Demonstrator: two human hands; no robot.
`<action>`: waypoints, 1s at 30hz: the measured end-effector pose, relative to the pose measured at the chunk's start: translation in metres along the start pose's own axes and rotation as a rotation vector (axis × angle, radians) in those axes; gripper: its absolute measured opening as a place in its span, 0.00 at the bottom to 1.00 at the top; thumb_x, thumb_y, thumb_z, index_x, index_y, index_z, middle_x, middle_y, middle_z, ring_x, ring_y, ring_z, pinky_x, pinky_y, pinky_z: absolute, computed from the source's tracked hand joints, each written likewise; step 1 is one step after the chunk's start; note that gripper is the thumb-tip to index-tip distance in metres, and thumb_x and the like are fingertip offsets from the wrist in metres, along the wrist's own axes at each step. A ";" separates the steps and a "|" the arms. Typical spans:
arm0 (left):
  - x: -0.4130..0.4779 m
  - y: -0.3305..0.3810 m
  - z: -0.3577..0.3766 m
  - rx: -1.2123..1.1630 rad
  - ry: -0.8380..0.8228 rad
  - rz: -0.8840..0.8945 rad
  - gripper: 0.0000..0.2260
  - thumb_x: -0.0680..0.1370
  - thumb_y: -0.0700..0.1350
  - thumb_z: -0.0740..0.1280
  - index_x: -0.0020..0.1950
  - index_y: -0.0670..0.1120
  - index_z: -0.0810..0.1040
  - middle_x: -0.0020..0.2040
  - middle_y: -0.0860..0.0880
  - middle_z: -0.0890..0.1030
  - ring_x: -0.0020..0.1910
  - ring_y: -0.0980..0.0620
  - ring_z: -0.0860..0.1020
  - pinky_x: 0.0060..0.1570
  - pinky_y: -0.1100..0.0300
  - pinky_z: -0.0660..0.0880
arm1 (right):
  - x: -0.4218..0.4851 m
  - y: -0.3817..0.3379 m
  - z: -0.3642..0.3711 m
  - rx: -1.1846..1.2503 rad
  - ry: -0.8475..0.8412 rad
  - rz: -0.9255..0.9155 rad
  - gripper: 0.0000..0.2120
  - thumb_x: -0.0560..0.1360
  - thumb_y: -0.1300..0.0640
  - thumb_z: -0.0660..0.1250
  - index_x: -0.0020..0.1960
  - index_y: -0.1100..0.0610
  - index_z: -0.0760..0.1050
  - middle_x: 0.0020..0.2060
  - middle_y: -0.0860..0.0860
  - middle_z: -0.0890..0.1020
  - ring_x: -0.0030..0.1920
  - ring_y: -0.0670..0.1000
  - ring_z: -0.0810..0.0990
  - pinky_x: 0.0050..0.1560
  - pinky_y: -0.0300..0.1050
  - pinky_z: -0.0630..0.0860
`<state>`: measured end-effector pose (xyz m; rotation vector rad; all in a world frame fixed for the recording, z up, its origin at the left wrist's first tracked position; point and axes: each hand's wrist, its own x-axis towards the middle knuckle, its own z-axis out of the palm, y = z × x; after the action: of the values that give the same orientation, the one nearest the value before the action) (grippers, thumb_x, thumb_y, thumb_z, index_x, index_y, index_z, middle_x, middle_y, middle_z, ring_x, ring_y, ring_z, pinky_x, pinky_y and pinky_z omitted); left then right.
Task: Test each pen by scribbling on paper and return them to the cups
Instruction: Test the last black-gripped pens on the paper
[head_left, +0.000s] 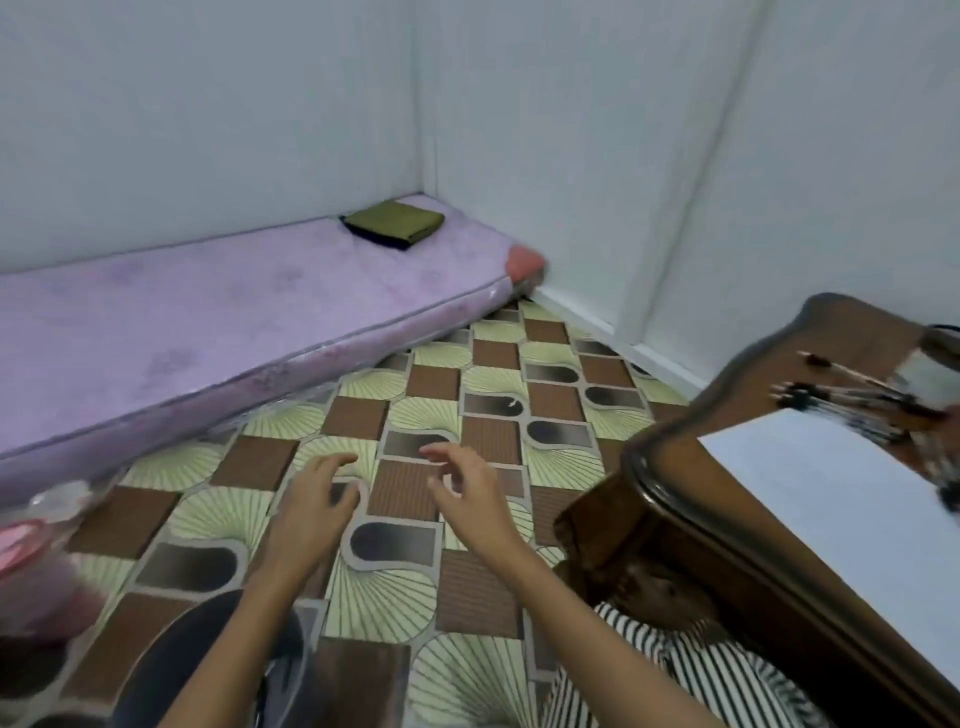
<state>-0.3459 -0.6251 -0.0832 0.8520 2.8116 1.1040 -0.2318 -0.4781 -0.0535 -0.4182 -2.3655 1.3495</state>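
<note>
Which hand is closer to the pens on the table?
Right. The right hand is over the floor, left of the pens and short of the table; the left hand is farther left, beyond it.

Nothing readable is to be found right now: no text, label, brand, number or sign can be made out on any surface. The pens (841, 400) and the cup (930, 379) at the right edge are caught too blurred for any print on them to be read.
</note>
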 end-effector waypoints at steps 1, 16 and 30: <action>0.008 0.023 0.006 -0.014 -0.013 0.062 0.13 0.77 0.38 0.65 0.62 0.41 0.76 0.59 0.44 0.76 0.59 0.45 0.74 0.55 0.56 0.68 | 0.001 0.000 -0.023 0.000 0.060 -0.001 0.15 0.75 0.66 0.62 0.61 0.57 0.75 0.55 0.51 0.78 0.54 0.45 0.75 0.55 0.34 0.72; 0.021 0.318 0.161 -0.158 -0.307 0.635 0.14 0.77 0.40 0.63 0.63 0.45 0.75 0.60 0.48 0.75 0.59 0.50 0.73 0.54 0.61 0.68 | -0.053 0.067 -0.286 -0.180 0.670 0.191 0.13 0.75 0.66 0.65 0.58 0.56 0.77 0.56 0.51 0.80 0.52 0.45 0.75 0.56 0.39 0.75; 0.045 0.373 0.283 0.105 -0.368 0.665 0.20 0.81 0.48 0.57 0.72 0.47 0.64 0.74 0.50 0.63 0.73 0.52 0.59 0.72 0.53 0.52 | -0.029 0.196 -0.392 -0.755 0.651 0.407 0.16 0.75 0.62 0.63 0.62 0.54 0.75 0.59 0.53 0.74 0.60 0.54 0.67 0.61 0.46 0.65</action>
<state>-0.1486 -0.1989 -0.0521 1.8615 2.3388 0.7140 -0.0101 -0.0986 -0.0469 -1.3653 -2.1662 0.2706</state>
